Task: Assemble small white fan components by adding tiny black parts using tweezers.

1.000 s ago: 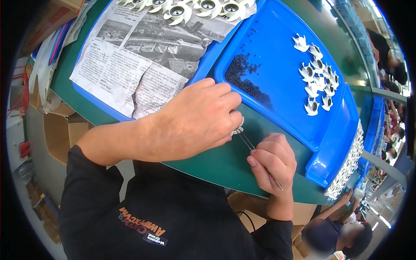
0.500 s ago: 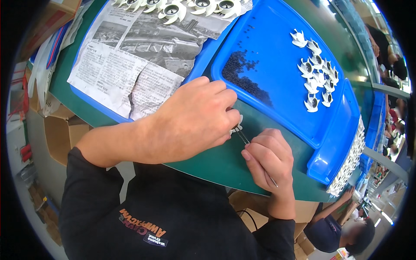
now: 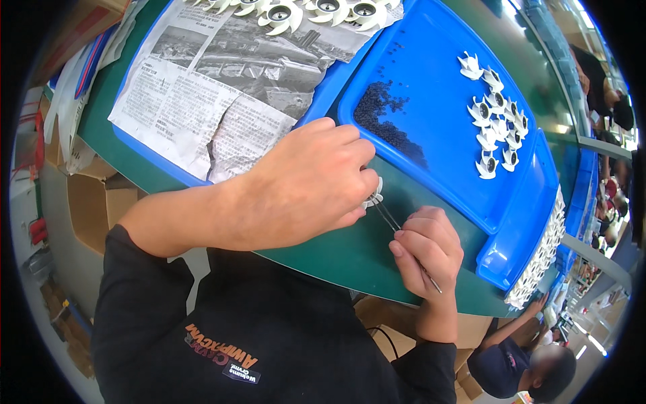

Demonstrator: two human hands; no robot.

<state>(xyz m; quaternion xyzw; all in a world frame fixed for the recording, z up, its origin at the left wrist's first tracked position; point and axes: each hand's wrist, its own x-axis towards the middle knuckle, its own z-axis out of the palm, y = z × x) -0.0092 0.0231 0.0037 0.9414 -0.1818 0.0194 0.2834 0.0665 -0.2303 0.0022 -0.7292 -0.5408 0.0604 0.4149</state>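
My left hand [image 3: 316, 178] is closed around a small white fan wheel [image 3: 375, 193], most of which the fingers hide. Between thumb and fingers, my right hand [image 3: 431, 249] pinches metal tweezers [image 3: 385, 215]. Their tips reach to the fan wheel beside my left fingers; whether they grip anything there I cannot tell. Beyond my hands, a blue tray [image 3: 431, 74] holds a heap of tiny black parts [image 3: 383, 121] at its near left and several white fan wheels [image 3: 496, 99] with dark centres at its right.
At the left, newspaper [image 3: 182, 101] covers another blue tray, with more white fan wheels [image 3: 279, 13] along its far edge. A smaller blue tray [image 3: 501, 259] and rows of white pieces [image 3: 538, 259] lie on the right of the green table [image 3: 309, 269]. Another person [image 3: 518, 357] sits at the lower right.
My right hand and the tweezers have shifted slightly right and away from my left hand. More of the white fan wheel shows. My left hand has barely moved.
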